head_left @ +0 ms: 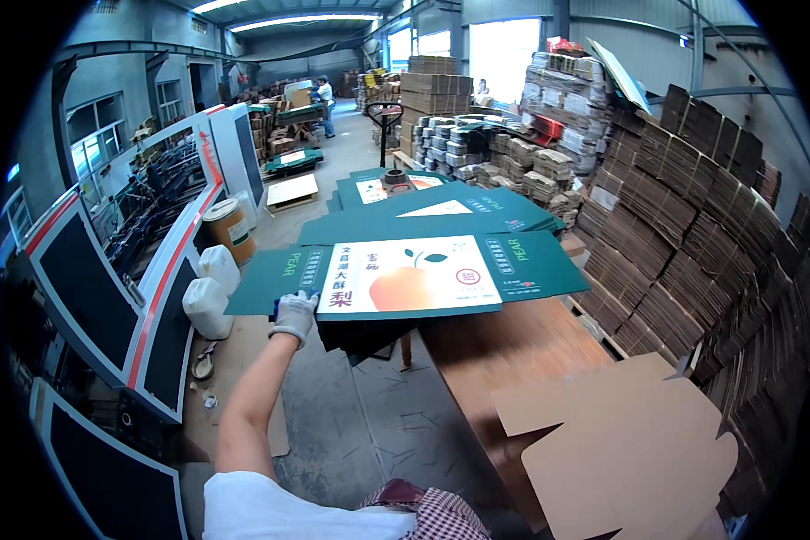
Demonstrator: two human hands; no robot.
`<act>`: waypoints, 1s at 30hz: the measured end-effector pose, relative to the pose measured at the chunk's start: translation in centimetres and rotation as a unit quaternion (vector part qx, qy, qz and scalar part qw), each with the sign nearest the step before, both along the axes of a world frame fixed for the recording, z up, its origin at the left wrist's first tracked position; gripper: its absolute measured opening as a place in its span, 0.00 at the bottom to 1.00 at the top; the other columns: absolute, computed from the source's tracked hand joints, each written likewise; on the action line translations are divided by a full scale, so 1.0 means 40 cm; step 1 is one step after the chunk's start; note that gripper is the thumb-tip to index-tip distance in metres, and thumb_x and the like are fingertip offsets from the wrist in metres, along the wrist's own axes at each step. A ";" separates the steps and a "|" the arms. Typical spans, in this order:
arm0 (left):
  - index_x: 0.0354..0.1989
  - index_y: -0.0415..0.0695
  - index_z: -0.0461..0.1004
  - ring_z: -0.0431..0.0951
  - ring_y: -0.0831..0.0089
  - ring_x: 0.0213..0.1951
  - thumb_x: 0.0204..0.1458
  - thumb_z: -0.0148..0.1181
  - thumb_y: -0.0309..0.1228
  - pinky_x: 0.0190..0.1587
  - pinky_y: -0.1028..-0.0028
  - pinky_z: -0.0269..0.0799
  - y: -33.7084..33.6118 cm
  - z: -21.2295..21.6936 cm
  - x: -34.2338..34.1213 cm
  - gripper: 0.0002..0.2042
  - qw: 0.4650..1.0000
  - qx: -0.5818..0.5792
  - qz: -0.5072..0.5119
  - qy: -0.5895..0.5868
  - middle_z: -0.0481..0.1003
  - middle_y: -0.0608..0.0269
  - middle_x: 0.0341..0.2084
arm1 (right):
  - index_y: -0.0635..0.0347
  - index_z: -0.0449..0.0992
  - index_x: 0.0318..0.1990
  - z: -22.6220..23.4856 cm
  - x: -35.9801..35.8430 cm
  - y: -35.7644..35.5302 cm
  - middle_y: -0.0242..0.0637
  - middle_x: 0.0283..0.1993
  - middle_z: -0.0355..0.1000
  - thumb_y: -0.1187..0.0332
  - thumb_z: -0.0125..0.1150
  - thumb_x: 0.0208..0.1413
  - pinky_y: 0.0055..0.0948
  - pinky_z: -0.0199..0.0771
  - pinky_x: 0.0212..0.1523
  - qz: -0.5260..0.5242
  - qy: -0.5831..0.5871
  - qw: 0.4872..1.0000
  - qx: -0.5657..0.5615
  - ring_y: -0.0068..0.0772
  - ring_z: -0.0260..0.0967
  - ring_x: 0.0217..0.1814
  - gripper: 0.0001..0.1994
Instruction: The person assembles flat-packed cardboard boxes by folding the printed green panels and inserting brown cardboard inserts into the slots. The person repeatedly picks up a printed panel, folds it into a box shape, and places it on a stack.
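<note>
My left hand (294, 315), in a white work glove, grips the left edge of a flat green carton blank (405, 274) printed with a white panel and an orange fruit. The blank lies level on top of a thick pile of like green blanks (369, 331). More of these green blanks are spread in overlapping stacks behind it (441, 209). My left arm reaches up from the lower edge, bare below a white sleeve. My right hand is out of view.
A long machine with red-trimmed dark panels (108, 297) runs along the left. White jugs (209, 304) and a tan drum (229, 227) stand beside it. Brown corrugated sheets (693, 243) pile up at right, and plain brown blanks (621, 441) lie near me. A person (325, 103) stands far back.
</note>
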State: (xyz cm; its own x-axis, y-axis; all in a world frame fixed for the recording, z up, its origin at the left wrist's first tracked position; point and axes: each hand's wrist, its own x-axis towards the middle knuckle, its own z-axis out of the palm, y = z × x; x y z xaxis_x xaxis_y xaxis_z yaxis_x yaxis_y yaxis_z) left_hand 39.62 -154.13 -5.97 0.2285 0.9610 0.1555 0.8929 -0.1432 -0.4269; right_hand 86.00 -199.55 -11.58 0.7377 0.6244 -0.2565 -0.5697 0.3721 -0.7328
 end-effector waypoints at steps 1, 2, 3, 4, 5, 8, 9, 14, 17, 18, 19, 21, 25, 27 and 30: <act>0.47 0.54 0.66 0.70 0.66 0.40 0.48 0.46 0.30 0.39 0.69 0.65 0.012 -0.015 -0.010 0.16 0.999 -0.035 0.023 0.001 0.67 0.60 0.36 | 0.64 0.61 0.53 -0.005 -0.009 0.020 0.43 0.52 0.63 0.55 0.43 0.55 0.33 0.62 0.52 0.005 0.002 1.000 -0.001 0.38 0.61 0.52 0.24; 0.48 0.53 0.64 0.67 0.65 0.42 0.46 0.47 0.33 0.41 0.68 0.62 0.027 -0.010 -0.009 0.18 0.996 -0.075 0.039 -0.005 0.65 0.59 0.39 | 0.64 0.61 0.53 -0.008 -0.018 0.042 0.43 0.52 0.63 0.55 0.43 0.55 0.33 0.62 0.52 0.010 0.001 1.000 -0.004 0.38 0.61 0.52 0.24; 0.50 0.53 0.61 0.64 0.65 0.44 0.45 0.48 0.36 0.43 0.67 0.60 0.042 0.000 0.000 0.20 0.992 -0.119 0.047 -0.014 0.62 0.59 0.41 | 0.64 0.61 0.53 -0.008 -0.020 0.062 0.43 0.52 0.63 0.55 0.43 0.55 0.33 0.62 0.52 0.013 0.001 1.000 -0.005 0.38 0.61 0.52 0.24; 0.51 0.52 0.59 0.62 0.64 0.47 0.43 0.49 0.39 0.45 0.66 0.58 0.049 0.011 0.012 0.23 0.985 -0.162 0.038 -0.035 0.60 0.59 0.44 | 0.64 0.61 0.53 -0.008 -0.025 0.080 0.43 0.52 0.63 0.55 0.43 0.55 0.33 0.62 0.52 0.015 0.000 1.000 -0.008 0.38 0.61 0.52 0.24; 0.53 0.51 0.57 0.59 0.64 0.49 0.41 0.51 0.41 0.47 0.65 0.55 0.053 0.023 0.037 0.27 0.979 -0.194 0.018 -0.062 0.58 0.58 0.46 | 0.64 0.61 0.53 -0.006 -0.023 0.093 0.43 0.52 0.63 0.55 0.43 0.55 0.34 0.62 0.52 0.016 -0.002 1.000 -0.012 0.38 0.61 0.52 0.24; 0.57 0.49 0.50 0.50 0.62 0.55 0.36 0.54 0.50 0.53 0.62 0.49 0.046 0.035 0.135 0.37 0.963 -0.214 -0.086 -0.136 0.51 0.57 0.53 | 0.64 0.61 0.53 -0.010 -0.030 0.122 0.43 0.52 0.63 0.56 0.43 0.55 0.34 0.62 0.52 0.020 0.003 1.000 -0.012 0.38 0.61 0.52 0.24; 0.58 0.48 0.48 0.47 0.61 0.57 0.35 0.55 0.53 0.56 0.61 0.46 0.048 0.034 0.165 0.41 0.958 -0.217 -0.110 -0.151 0.48 0.57 0.56 | 0.64 0.61 0.53 -0.008 -0.036 0.134 0.43 0.52 0.63 0.56 0.43 0.55 0.34 0.62 0.52 0.025 0.005 1.000 -0.011 0.38 0.61 0.52 0.24; 0.62 0.45 0.42 0.43 0.59 0.63 0.34 0.57 0.60 0.61 0.60 0.44 0.077 0.030 0.261 0.50 0.958 -0.246 -0.101 -0.112 0.43 0.54 0.62 | 0.64 0.61 0.53 0.001 -0.055 0.161 0.43 0.52 0.63 0.56 0.43 0.55 0.34 0.62 0.52 0.035 0.008 0.999 -0.011 0.38 0.61 0.52 0.24; 0.61 0.44 0.46 0.50 0.59 0.60 0.38 0.52 0.60 0.58 0.63 0.51 0.088 0.022 0.285 0.45 0.959 -0.248 -0.105 -0.086 0.48 0.52 0.60 | 0.64 0.61 0.53 0.004 -0.054 0.156 0.43 0.52 0.63 0.56 0.43 0.55 0.34 0.62 0.52 0.024 0.005 1.000 -0.013 0.38 0.61 0.52 0.24; 0.61 0.44 0.48 0.54 0.59 0.58 0.40 0.51 0.59 0.56 0.64 0.54 0.087 0.029 0.293 0.43 0.961 -0.239 -0.105 -0.092 0.51 0.52 0.59 | 0.64 0.61 0.53 0.003 -0.051 0.148 0.43 0.52 0.63 0.56 0.43 0.55 0.34 0.62 0.52 0.021 0.003 1.000 -0.013 0.39 0.61 0.52 0.24; 0.60 0.44 0.50 0.58 0.59 0.57 0.42 0.49 0.59 0.55 0.65 0.56 0.087 0.041 0.302 0.41 0.963 -0.228 -0.105 -0.101 0.53 0.52 0.58 | 0.64 0.61 0.53 0.005 -0.049 0.140 0.43 0.52 0.63 0.56 0.43 0.55 0.34 0.62 0.52 0.015 0.001 1.000 -0.013 0.39 0.61 0.53 0.24; 0.58 0.44 0.54 0.63 0.59 0.53 0.44 0.47 0.59 0.51 0.66 0.61 0.100 0.055 0.314 0.37 0.967 -0.195 -0.105 -0.125 0.59 0.52 0.54 | 0.64 0.61 0.53 0.005 -0.052 0.130 0.43 0.52 0.63 0.56 0.43 0.55 0.34 0.62 0.52 0.005 -0.001 1.000 -0.014 0.39 0.61 0.53 0.24; 0.51 0.46 0.63 0.71 0.62 0.45 0.44 0.47 0.59 0.44 0.66 0.67 0.173 0.064 0.388 0.32 0.974 -0.118 -0.088 -0.170 0.69 0.54 0.44 | 0.65 0.61 0.53 0.002 -0.048 0.082 0.44 0.52 0.63 0.56 0.43 0.55 0.34 0.62 0.52 -0.021 -0.003 1.000 -0.012 0.39 0.61 0.53 0.24; 0.48 0.45 0.65 0.73 0.62 0.43 0.41 0.49 0.60 0.42 0.67 0.69 0.207 0.061 0.432 0.33 0.976 -0.135 -0.088 -0.149 0.72 0.54 0.41 | 0.65 0.61 0.53 0.003 -0.043 0.051 0.44 0.52 0.63 0.56 0.43 0.55 0.34 0.62 0.52 -0.039 -0.006 0.999 -0.012 0.39 0.61 0.53 0.24; 0.42 0.42 0.69 0.74 0.61 0.41 0.36 0.54 0.62 0.42 0.68 0.69 0.231 0.083 0.461 0.35 0.972 -0.188 -0.094 -0.103 0.74 0.53 0.37 | 0.65 0.61 0.53 0.002 -0.039 -0.010 0.44 0.52 0.63 0.56 0.43 0.55 0.34 0.62 0.52 -0.070 -0.011 0.997 -0.008 0.39 0.61 0.53 0.24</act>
State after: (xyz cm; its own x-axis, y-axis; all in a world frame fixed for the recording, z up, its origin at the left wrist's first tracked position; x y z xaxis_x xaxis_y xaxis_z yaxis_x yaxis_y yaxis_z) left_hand 58.06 -144.90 -2.65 0.4068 0.9031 -0.1375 0.8971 -0.4233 -0.1268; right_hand 84.44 -199.95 -11.49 0.8233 0.5106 -0.2479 -0.4964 0.4360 -0.7506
